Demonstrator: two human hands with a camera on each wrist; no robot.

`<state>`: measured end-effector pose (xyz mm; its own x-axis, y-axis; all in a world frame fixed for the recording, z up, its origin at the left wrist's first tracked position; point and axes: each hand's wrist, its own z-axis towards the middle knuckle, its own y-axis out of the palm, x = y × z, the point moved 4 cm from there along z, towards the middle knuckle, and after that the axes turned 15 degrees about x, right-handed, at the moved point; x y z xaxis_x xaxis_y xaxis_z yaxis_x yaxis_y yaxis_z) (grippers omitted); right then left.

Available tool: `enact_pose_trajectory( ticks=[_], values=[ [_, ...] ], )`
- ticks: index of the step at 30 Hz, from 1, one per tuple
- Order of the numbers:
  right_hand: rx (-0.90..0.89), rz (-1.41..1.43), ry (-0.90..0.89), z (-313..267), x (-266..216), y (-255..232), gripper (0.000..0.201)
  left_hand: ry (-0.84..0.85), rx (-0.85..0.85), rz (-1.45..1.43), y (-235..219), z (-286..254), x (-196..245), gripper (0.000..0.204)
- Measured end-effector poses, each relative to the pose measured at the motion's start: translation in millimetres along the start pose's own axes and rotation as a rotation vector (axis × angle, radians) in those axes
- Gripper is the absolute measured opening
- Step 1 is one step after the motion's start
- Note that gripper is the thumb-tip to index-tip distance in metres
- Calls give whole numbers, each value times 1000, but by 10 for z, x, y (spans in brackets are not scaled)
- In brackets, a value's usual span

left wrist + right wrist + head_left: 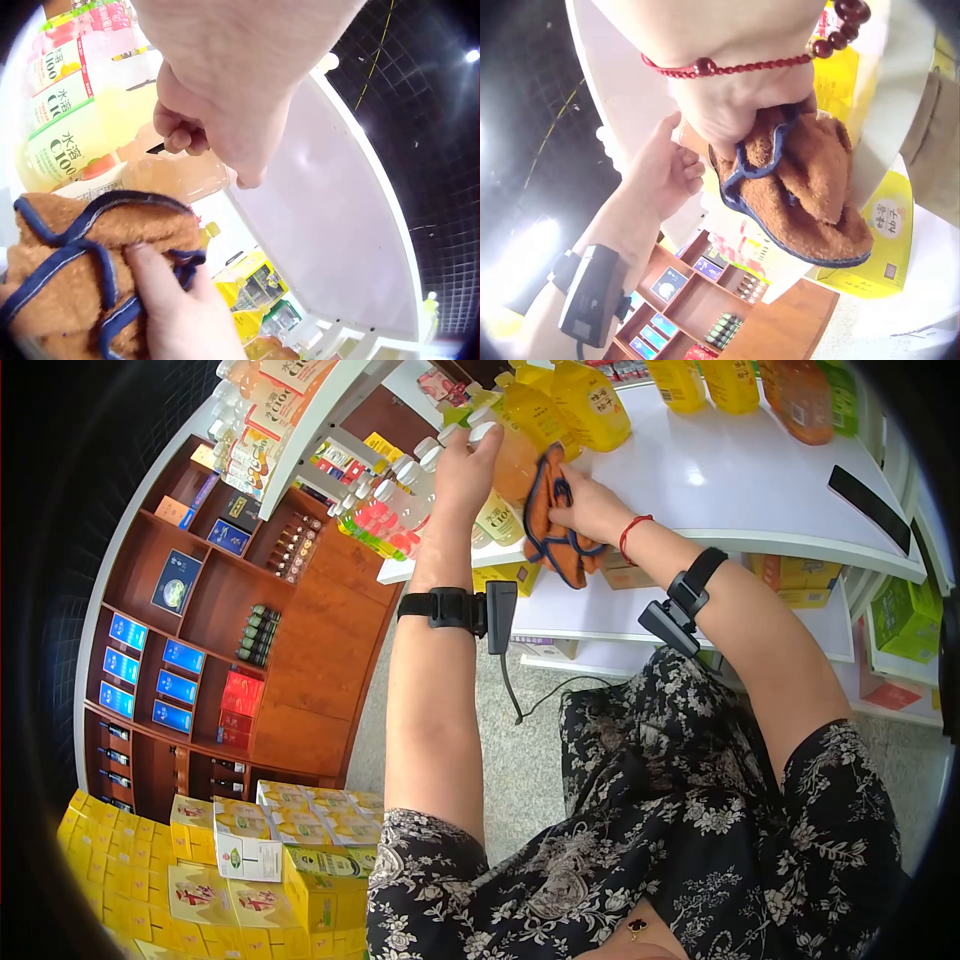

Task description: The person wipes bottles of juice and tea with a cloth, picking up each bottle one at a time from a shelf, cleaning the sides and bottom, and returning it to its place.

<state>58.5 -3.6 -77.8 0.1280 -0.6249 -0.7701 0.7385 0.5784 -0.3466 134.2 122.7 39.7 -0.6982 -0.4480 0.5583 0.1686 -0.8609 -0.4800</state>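
My left hand (463, 478) grips the top of a peach-coloured drink bottle (176, 177) by its neck, its fingers curled in. The bottle's white cap (484, 432) shows beside the thumb in the head view. An orange-brown cleaning cloth with navy trim (553, 525) is bunched in my right hand (592, 510), pressed against or close by the bottle's side. In the left wrist view the right thumb lies over the cloth (71, 274). The cloth covers the lower part of the bottle. Pale-yellow bottles with C100 labels (64, 150) stand beside it.
Yellow drink bottles (590, 405) stand behind on the white shelf (700, 485). Clear and pink bottles (390, 510) line its left side. A black phone-like slab (868, 508) lies at the right end. Stacked yellow cartons (200, 900) and a wooden cabinet (320, 650) are to the left.
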Motion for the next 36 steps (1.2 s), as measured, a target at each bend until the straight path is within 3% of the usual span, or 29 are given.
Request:
enact_pose_trajectory(
  ticks=[2, 4, 8, 10, 14, 16, 17, 18, 20, 22, 24, 26, 28, 32, 36],
  values=[
    [-155, -74, 36, -21, 161, 78, 73, 10, 16, 32, -2, -3, -19, 60],
    [-198, -32, 54, 29, 162, 40, 72, 20, 30, 63, -10, -21, 16, 61],
    [-35, 90, 38, 59, -39, -163, 65, 55, 10, 83, -4, -60, 101, 62],
    [197, 274, -157, 81, -248, -312, 65, 83, 23, 113, 11, -58, 144, 62],
    [254, 275, -180, 71, -288, -260, 64, 110, 49, 166, 33, -58, 184, 61],
    [172, 172, -275, 21, -239, -237, 63, 112, 63, 191, 19, -78, 221, 60],
    [25, 110, -176, 24, -123, -248, 61, 124, 72, 194, -7, -97, 237, 60],
    [22, 112, -177, 12, -94, -334, 61, 135, 81, 198, -32, -104, 253, 59],
    [-246, -88, -108, -71, 27, -334, 59, 118, 91, 253, -93, -94, 218, 59],
    [-209, -19, -52, -90, 107, -441, 58, 97, 99, 310, -90, -60, 194, 58],
    [-103, -8, -106, -109, 133, -631, 55, 63, 182, 243, -57, 33, 194, 57],
    [-113, -17, -132, -130, 135, -837, 57, 69, 160, 216, 20, 232, 275, 62],
    [-121, -127, -130, -202, 113, -943, 57, 98, 186, 126, -18, 389, 495, 50],
    [-50, -244, -68, -179, 413, -1039, 52, -2, 102, -149, 353, 563, 947, 59],
    [-19, -184, -62, -218, 555, -956, 52, 193, 46, -119, 1027, 508, 1265, 55]
  ],
)
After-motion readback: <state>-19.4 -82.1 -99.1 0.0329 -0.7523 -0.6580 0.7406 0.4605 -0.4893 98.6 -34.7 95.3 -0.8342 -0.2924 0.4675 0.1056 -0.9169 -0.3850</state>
